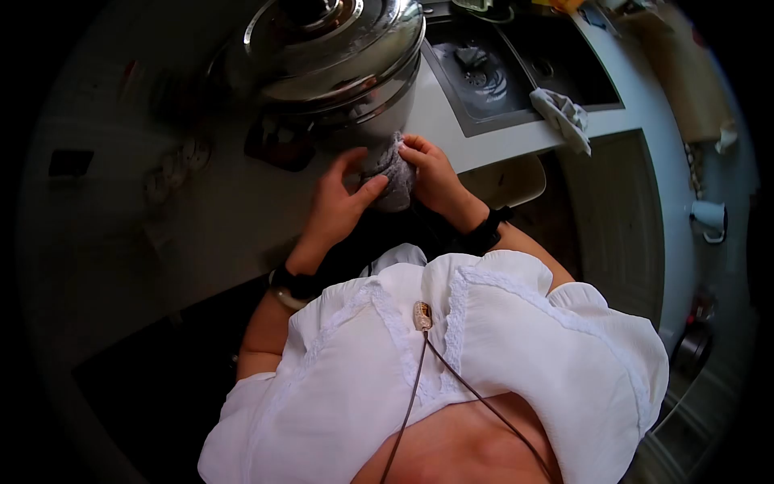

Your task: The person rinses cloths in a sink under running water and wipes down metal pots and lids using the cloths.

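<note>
A crumpled grey cloth [395, 184] hangs between my two hands, just in front of a large pot. The fingers of my right hand [433, 173] are pinched on its upper right edge. At the cloth's left side, my left hand [339, 202] has thumb and fingers apart, and the thumb tip rests against the fabric. The shiny metal pot [375, 121] stands on the counter beyond, with a domed lid [347, 60] on top.
A dark double sink [476, 77] lies beyond my right hand, with a cloth in its left basin. Another pale cloth [562, 117] drapes over the sink's front edge. A white cup [709, 219] is at far right. An open cabinet door [617, 202] shows below the counter [439, 129].
</note>
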